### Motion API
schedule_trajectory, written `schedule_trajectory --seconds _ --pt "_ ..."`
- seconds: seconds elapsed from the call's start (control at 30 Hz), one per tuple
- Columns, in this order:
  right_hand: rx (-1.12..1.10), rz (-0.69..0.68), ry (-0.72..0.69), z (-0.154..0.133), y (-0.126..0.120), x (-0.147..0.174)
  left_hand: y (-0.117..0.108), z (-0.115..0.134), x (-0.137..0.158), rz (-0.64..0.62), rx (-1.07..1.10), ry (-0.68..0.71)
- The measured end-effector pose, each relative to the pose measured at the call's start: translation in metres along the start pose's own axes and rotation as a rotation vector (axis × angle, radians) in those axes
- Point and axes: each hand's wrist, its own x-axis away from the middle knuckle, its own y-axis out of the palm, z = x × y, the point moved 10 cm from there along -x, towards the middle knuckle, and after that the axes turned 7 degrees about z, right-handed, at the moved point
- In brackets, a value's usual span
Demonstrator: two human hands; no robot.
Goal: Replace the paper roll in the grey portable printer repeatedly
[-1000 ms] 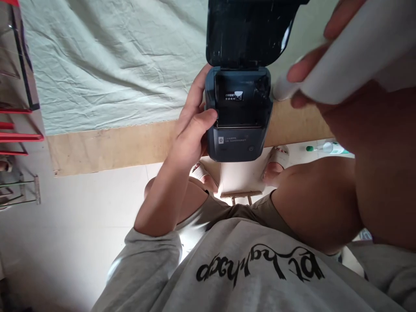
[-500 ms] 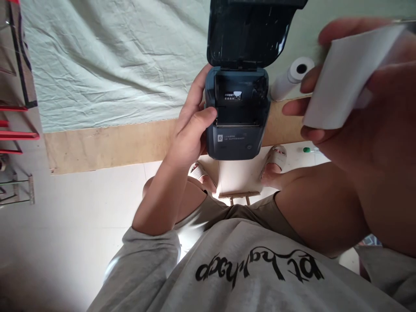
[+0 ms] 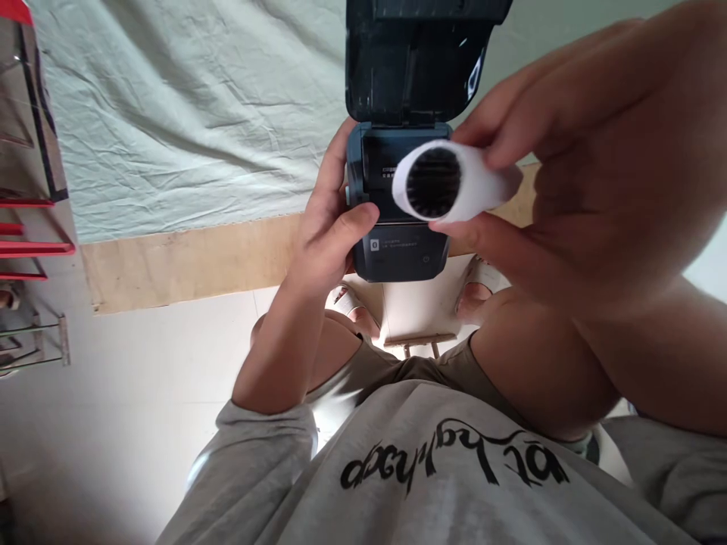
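Edges first: the pale wooden strip (image 3: 193, 265) along the front of your surface runs across the middle of the frame, rising a bit toward the right, and the wrinkled green cloth (image 3: 216, 136) behind it has a wide stretch to the left of your printer (image 3: 397, 261). Out at the far left you've got some red-edged racks (image 3: 37, 248), well apart from your hands. Below the strip it's white floor (image 3: 159, 363).

The printer's in the upper middle, lower end overlapping the strip's front edge in this view. Can't tell if anything besides your hand is propping it up. Its lid (image 3: 420, 68) is swung open toward the top of the frame, so the bay faces you. Room's tighter on the right, where your other hand comes in big.

Your left hand (image 3: 335, 223) has the printer gripped by its left side, thumb over the near rim of the bay and fingers round the outside. Your right hand (image 3: 596, 166) is pinching a white roll (image 3: 474, 178) between thumb and fingers, only as wide as the roll itself, with the dark round end tipped toward the camera. The roll covers the right part of the bay from here; can't tell if it's touching the printer.
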Motion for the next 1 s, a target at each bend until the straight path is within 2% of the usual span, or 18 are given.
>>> schedule_trajectory --seconds 0.17,0.27,0.37,0.57,0.67,0.83,1.0 --pt "0.358 0.019 -0.262 -0.035 0.013 -0.015 0.0 -0.002 -0.002 -0.057 0.024 0.056" --pt "0.547 0.005 -0.273 -0.031 0.023 -0.018 -0.002 -0.007 -0.003 -0.08 0.036 0.071" --pt "0.638 0.01 -0.268 -0.026 0.027 -0.016 -0.005 -0.009 -0.005 -0.095 0.019 0.095" --pt "0.447 0.1 -0.28 -0.036 0.017 -0.016 -0.004 -0.012 -0.003 -0.115 0.027 0.084" --pt "0.408 0.094 -0.315 -0.035 0.02 -0.016 -0.004 -0.011 -0.003 -0.106 0.019 0.081" --pt "0.387 0.065 -0.279 -0.023 0.028 -0.018 -0.002 -0.01 -0.002 -0.127 0.052 0.079" --pt "0.247 0.109 -0.382 -0.036 0.022 -0.016 -0.002 -0.007 -0.002 -0.119 0.048 0.104"
